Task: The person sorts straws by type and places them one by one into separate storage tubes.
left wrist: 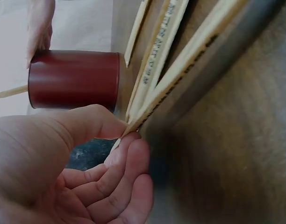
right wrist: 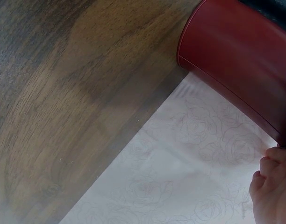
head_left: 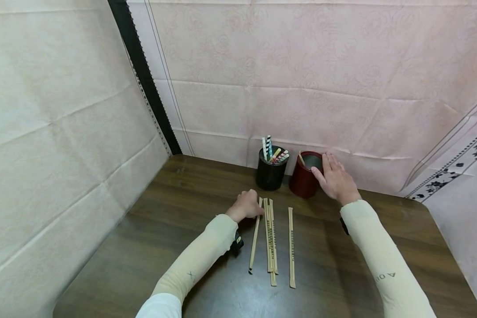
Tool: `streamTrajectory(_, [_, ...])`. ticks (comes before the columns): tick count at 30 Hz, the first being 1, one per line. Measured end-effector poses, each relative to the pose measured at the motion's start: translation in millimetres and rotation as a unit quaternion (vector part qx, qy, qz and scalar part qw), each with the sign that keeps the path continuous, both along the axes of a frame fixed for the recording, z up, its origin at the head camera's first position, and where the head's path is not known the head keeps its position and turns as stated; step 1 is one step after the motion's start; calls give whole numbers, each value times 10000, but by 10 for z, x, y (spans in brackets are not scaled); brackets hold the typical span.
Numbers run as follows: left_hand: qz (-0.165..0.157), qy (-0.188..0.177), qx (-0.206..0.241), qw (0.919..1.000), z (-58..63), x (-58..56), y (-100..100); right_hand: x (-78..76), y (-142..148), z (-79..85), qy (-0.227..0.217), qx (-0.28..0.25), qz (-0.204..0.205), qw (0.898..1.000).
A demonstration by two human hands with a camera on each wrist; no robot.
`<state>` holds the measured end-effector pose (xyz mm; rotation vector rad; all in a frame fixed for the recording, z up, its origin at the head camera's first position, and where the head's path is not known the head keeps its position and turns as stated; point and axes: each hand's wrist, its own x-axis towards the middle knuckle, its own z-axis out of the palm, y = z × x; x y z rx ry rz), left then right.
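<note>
My left hand [head_left: 245, 205] pinches the upper end of a slim paper-wrapped straw [head_left: 255, 240] between thumb and fingertips. This straw slants up from the wooden table in the left wrist view. Just right of it lie several more wrapped straws [head_left: 271, 238] bunched side by side, their tan paper printed with dark lettering. Another single wrapped straw [head_left: 292, 247] lies apart to the right. With fingers straight, my right hand [head_left: 338, 179] rests against the right side of a dark red cup [head_left: 304, 181], thumb at its rim. One tan stick [head_left: 301, 158] leans inside that cup.
Left of the red cup stands a black cup [head_left: 269, 176] holding several patterned sticks [head_left: 277, 154]. Both cups are close to the cloth-covered back wall [head_left: 302, 106]. Another cloth wall [head_left: 63, 132] borders the table [head_left: 151, 247] on the left.
</note>
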<state>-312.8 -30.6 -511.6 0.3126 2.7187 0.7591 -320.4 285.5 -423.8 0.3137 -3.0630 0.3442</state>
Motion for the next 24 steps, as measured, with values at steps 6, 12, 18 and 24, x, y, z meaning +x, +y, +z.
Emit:
streamTrajectory(6, [65, 171, 33, 9998, 463, 232, -19, 3, -6, 6, 19, -35, 14, 10000])
streamTrajectory(12, [31, 311, 79, 9995, 650, 242, -31, 6, -5, 7, 41, -11, 13, 10000])
streamTrajectory(18, [-164, 473, 291, 9983, 819, 181, -66, 7, -4, 9, 20, 14, 12, 10000])
streamTrajectory(24, [-332, 848, 362, 9952, 999, 140, -94, 5, -3, 9, 7, 25, -1, 10000])
